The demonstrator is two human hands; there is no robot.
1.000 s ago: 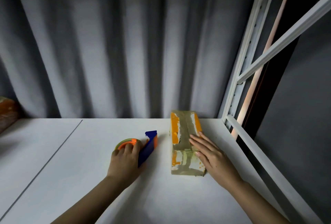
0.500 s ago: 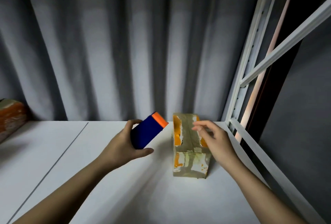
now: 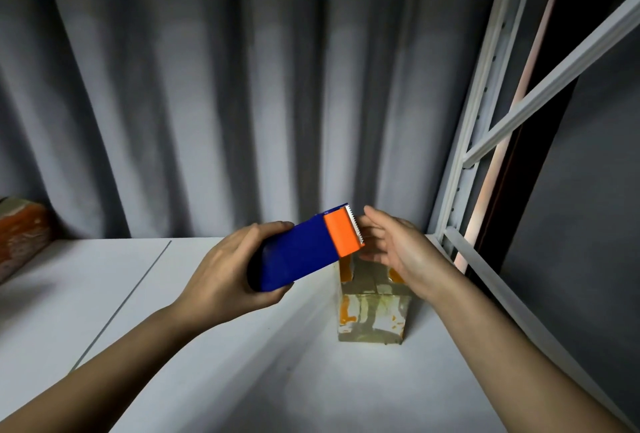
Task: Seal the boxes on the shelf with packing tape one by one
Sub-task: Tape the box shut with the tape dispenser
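1. White metal shelf [image 3: 214,356] is carrying a small orange cardboard box [image 3: 372,315], right side, already patched with tape; new strip looking not yet laid.
2. Left hand [image 3: 221,277] is gripping blue-orange plastic tape dispenser [image 3: 304,252] above it.
3. Right hand [image 3: 398,252] is hovering loose-fingered at the serrated blade, holding nothing visible.

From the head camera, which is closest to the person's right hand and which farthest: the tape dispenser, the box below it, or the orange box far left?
1. Tape dispenser: just left of the right hand, by its fingertips.
2. Box: right below the hand.
3. Orange box: at the shelf's far left edge.
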